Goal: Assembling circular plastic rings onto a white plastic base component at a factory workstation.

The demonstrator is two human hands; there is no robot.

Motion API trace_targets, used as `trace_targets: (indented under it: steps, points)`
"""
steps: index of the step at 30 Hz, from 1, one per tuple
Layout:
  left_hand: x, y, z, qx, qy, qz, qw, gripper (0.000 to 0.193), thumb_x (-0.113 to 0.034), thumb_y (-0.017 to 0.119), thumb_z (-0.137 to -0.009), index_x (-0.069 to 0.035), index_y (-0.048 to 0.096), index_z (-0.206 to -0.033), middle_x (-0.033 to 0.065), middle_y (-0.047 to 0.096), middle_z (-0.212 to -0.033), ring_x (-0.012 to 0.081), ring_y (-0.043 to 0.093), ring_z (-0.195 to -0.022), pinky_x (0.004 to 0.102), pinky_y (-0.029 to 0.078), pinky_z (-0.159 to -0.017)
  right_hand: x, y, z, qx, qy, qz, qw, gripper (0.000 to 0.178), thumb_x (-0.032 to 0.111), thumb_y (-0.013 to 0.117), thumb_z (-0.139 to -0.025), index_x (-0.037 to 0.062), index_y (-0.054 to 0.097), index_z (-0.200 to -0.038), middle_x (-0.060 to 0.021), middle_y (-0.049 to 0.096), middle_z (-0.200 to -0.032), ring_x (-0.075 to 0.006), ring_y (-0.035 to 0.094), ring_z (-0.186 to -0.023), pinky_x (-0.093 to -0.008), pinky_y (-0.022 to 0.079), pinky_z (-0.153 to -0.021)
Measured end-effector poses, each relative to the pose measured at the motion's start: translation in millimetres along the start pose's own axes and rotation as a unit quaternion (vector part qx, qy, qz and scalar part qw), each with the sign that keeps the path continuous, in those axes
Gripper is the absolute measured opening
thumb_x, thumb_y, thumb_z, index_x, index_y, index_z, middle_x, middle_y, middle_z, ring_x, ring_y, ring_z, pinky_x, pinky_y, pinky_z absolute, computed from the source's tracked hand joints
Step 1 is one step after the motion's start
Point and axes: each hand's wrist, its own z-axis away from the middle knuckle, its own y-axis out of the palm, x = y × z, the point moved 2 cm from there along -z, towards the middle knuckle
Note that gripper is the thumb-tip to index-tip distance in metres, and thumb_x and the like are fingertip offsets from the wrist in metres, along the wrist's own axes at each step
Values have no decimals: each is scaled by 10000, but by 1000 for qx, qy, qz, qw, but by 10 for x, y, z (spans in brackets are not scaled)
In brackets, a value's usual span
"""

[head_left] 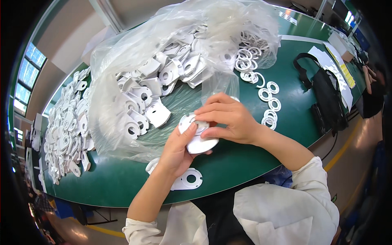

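Observation:
My left hand (176, 152) is closed around a white plastic part (202, 145) with a rounded plate shape, above the table's front edge. My right hand (232, 118) is pinched at the same part, fingertips and thumb on its round upper section. Whether a separate ring sits under those fingers is hard to make out. Beneath my left wrist lies a flat white plate with a round hole (191, 179), and another white piece (152, 165) is partly covered by my forearm.
A large clear plastic bag (110, 57) spills white plastic housings (158, 113) behind my hands. Loose white rings (265, 94) trail down the right side. A heap of white plates (67, 132) fills the left of the green table (241, 163). At right are a black bag (326, 96) and papers (343, 92).

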Motion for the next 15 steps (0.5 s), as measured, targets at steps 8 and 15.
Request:
trace_targets:
  steps: [8, 15]
  points:
    - [11, -94, -4, -35, -1, 79, 996, 426, -336, 421, -981, -74, 414, -1316, 217, 538, -1295, 313, 632, -1015, 387, 548, -710, -553, -724, 58, -116, 299, 194, 927, 259, 285, 714, -820, 46, 675, -912, -78, 673, -823, -233, 612, -688, -352, 491, -680]
    - [37, -96, -44, -51, 9, 13, 999, 328, -196, 487, -985, -24, 436, -1260, 173, 588, -1181, 272, 642, -993, 325, 569, -680, -870, -937, 312, -23, 466, 337, 818, 298, 323, 742, -760, 42, 704, -849, -85, 687, -757, -228, 658, -710, -335, 498, -654]
